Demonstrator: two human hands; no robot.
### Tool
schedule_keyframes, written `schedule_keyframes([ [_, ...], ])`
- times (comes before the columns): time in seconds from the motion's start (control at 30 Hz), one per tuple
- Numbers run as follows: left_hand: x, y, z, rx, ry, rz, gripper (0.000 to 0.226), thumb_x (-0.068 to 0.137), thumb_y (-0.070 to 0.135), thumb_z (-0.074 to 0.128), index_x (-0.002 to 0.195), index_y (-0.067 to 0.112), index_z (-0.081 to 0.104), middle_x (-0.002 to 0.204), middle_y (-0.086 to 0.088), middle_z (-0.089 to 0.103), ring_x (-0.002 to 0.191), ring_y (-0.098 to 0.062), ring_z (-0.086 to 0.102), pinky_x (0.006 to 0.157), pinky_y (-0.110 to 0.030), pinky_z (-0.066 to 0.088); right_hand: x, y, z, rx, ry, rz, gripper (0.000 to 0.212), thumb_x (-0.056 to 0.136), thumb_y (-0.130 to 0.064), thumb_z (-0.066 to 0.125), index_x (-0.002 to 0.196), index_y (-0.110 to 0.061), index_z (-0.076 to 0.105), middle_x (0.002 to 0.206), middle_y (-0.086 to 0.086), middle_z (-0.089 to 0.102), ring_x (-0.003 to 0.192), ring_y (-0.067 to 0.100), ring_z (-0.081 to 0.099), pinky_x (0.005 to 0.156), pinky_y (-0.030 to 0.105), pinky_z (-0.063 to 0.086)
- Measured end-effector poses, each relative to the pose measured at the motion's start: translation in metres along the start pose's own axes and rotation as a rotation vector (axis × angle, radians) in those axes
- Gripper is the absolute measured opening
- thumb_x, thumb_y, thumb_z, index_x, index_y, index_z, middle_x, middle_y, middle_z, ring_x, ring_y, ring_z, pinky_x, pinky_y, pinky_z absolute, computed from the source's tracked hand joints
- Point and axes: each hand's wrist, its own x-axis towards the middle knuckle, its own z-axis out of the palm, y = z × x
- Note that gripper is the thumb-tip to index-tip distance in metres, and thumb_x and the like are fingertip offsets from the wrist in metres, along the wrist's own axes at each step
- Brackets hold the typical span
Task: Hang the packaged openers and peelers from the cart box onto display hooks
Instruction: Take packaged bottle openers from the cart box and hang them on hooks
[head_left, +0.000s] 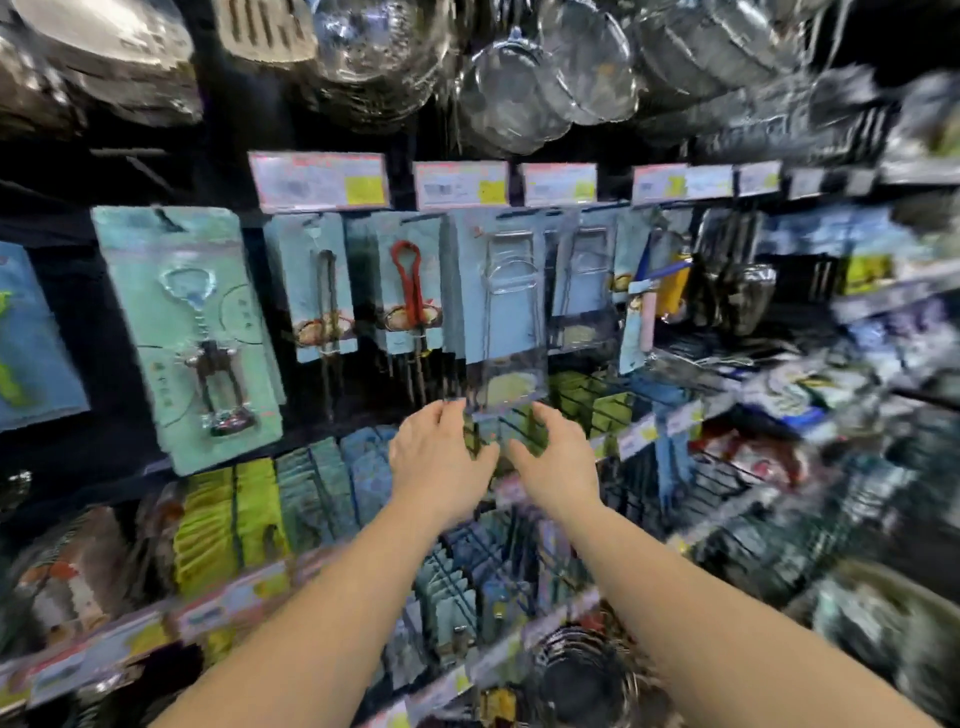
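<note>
**Steadying a carded pack on its hook**

Now my left hand (436, 457) and right hand (556, 457) are both open, fingertips touching the bottom edge of the packaged peeler (506, 312), which hangs on the display row. It looks light, stiff and slippery; I would hold its card edges.

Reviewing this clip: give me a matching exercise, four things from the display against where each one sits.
Things:
1. corkscrew pack
2. red opener pack
3. clear-fronted pack
4. metal strainers

Places:
A. hanging along the top
B. just above both hands
C. far left of the hook row, largest card
D. directly left of the clear-fronted pack

Pairs: 1-C, 2-D, 3-B, 4-A
</note>
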Motion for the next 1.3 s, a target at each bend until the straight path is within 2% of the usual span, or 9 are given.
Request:
schedule_keyframes([
  [0.13,0.018,0.079,0.065,0.092,-0.143,0.142,0.075,0.088,0.064,0.048,0.15,0.025,0.032,0.154,-0.005,0.036,0.141,-0.032,0.031,0.113,-0.046,0.028,0.015,0.081,-0.067,-0.191,0.045,0.082,0.057,0.091,-0.041,0.06,0.142,-0.02,0.043,0.135,0.009,0.051,0.125,0.03,0.047,0.098,0.042,0.045],
  [0.37,0.027,0.268,0.203,0.156,-0.37,0.375,0.077,0.088,0.065,0.047,0.151,0.026,0.027,0.156,-0.006,0.033,0.143,-0.031,0.031,0.116,-0.047,0.028,0.044,0.234,-0.226,-0.465,0.112,0.244,0.058,0.09,-0.043,0.06,0.143,-0.029,0.04,0.133,0.006,0.05,0.12,0.029,0.048,0.093,0.041,0.046],
  [0.5,0.031,0.358,0.272,0.117,-0.418,0.448,0.075,0.088,0.064,0.047,0.15,0.026,0.03,0.156,-0.006,0.035,0.142,-0.032,0.031,0.116,-0.048,0.028,0.056,0.309,-0.301,-0.555,0.151,0.347,0.053,0.089,-0.046,0.06,0.136,-0.027,0.046,0.128,0.005,0.051,0.12,0.03,0.048,0.089,0.04,0.047],
  [0.63,0.038,0.415,0.334,0.116,-0.52,0.498,0.079,0.088,0.065,0.047,0.153,0.027,0.024,0.159,-0.005,0.029,0.146,-0.032,0.027,0.118,-0.05,0.025,0.065,0.371,-0.349,-0.52,0.182,0.497,0.06,0.09,-0.046,0.06,0.144,-0.03,0.038,0.137,0.005,0.047,0.125,0.03,0.045,0.095,0.044,0.049],
  [0.87,0.061,0.453,0.459,0.088,-0.746,0.523,0.077,0.089,0.059,0.051,0.153,0.025,0.023,0.156,-0.007,0.032,0.141,-0.034,0.03,0.114,-0.047,0.03,0.077,0.475,-0.391,-0.438,0.243,0.718,0.063,0.093,-0.043,0.06,0.148,-0.026,0.034,0.146,0.006,0.042,0.129,0.027,0.046,0.1,0.04,0.045],
  [1.07,0.072,0.45,0.584,0.069,-1.054,0.399,0.079,0.088,0.052,0.059,0.153,0.023,0.024,0.151,-0.011,0.039,0.137,-0.034,0.038,0.11,-0.042,0.038,0.092,0.56,-0.405,-0.424,0.261,0.938,0.06,0.093,-0.036,0.061,0.147,-0.023,0.037,0.145,0.006,0.044,0.13,0.027,0.046,0.102,0.039,0.042],
  [1.23,0.067,0.439,0.655,0.071,-1.178,0.326,0.079,0.085,0.049,0.067,0.151,0.022,0.032,0.147,-0.012,0.047,0.135,-0.033,0.043,0.111,-0.045,0.039,0.092,0.621,-0.386,-0.358,0.281,1.083,0.061,0.09,-0.032,0.065,0.145,-0.022,0.04,0.138,0.007,0.052,0.117,0.023,0.057,0.098,0.04,0.049],
  [1.3,0.062,0.43,0.672,0.101,-1.221,0.281,0.081,0.085,0.05,0.068,0.151,0.021,0.03,0.15,-0.011,0.044,0.136,-0.033,0.043,0.112,-0.045,0.038,0.084,0.639,-0.371,-0.342,0.26,1.139,0.061,0.09,-0.034,0.064,0.145,-0.025,0.039,0.139,0.004,0.051,0.108,0.016,0.057,0.088,0.032,0.05],
])
